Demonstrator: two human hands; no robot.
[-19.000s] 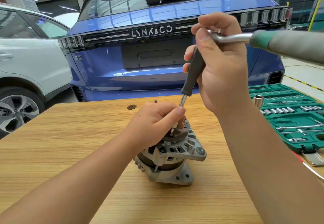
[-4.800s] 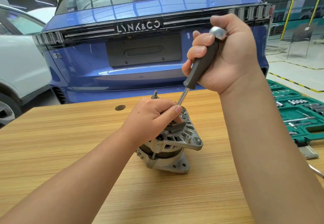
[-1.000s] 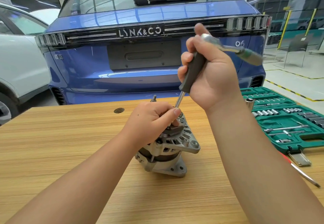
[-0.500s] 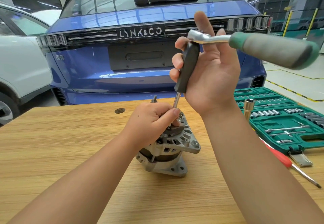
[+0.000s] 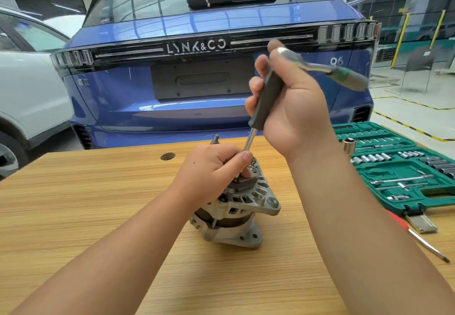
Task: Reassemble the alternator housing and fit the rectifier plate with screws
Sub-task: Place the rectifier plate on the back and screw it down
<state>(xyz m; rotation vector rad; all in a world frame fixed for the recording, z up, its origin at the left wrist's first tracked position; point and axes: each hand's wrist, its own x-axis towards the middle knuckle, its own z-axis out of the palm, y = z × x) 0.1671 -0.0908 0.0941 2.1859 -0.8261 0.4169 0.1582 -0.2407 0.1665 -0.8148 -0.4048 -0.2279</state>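
My left hand [image 5: 214,172] pinches the driver tip on top of the alternator [image 5: 236,206], standing mid-table [image 5: 73,204]. Driver shaft [image 5: 250,139] slants up-right into my right hand [image 5: 293,103], which grips its handle and the ratchet [image 5: 320,68].

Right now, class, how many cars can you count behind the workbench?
2: a blue car directly behind the table, and a white car at the left edge, only partly in view.

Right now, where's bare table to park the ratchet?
Free: the table left of the alternator, out to the grommet hole, and the near strip between the forearms. Crowded: right edge, with the socket case, the red screwdriver and a loose socket.
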